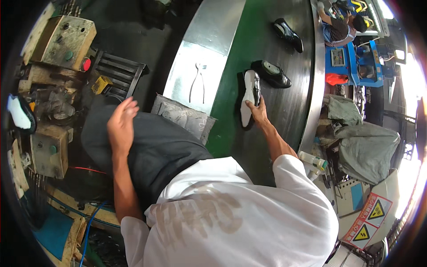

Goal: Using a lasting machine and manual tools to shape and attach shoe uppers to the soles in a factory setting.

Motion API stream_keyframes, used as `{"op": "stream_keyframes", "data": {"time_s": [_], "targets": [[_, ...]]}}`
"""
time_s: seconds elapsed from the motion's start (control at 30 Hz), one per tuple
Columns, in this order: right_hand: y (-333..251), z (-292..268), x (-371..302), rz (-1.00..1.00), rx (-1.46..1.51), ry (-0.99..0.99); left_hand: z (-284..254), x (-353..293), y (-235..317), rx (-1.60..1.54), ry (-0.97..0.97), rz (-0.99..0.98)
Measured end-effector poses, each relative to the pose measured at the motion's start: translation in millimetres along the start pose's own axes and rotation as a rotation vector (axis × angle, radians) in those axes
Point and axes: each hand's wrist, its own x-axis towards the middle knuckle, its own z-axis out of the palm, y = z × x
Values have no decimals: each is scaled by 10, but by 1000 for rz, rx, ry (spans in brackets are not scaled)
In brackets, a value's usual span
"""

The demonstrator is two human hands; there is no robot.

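Black, pale-soled dress shoe on the dark conveyor belt at right is best gripped firmly at its near end, as the right hand grasps it, while the left hand hovers empty, fingers loose.

A red button sits left — a grey cover, right.

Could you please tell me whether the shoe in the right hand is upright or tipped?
Tipped: the shoe shows its pale sole to the camera, with black upper alongside.
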Motion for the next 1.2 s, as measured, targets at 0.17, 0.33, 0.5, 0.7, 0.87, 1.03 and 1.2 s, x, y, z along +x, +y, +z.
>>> {"op": "stream_keyframes", "data": {"time_s": [0.17,0.33,0.5,0.7,0.87,1.03,1.2], "targets": [[-1324,697,-481,69,430,-355,342,396,483,-10,-85,192],[-2605,1589,-1198,-155,221,-805,-59,659,831,176,30,316],[-3190,2315,-1793,-413,-196,-1194,-985,165,666,426,467,459],[-3357,3176,-2207,-780,-143,-1343,-1174,-571,204,434,782,280],[-3212,3305,-2233,-770,-81,-1349,-1017,-783,-98,-240,744,141],[-3121,3357,-2105,20,325,-1443,-619,-882,-345,-1211,493,-12],[-3016,3294,-2088,-266,137,-1398,-513,-895,-301,-639,584,-31]]}}
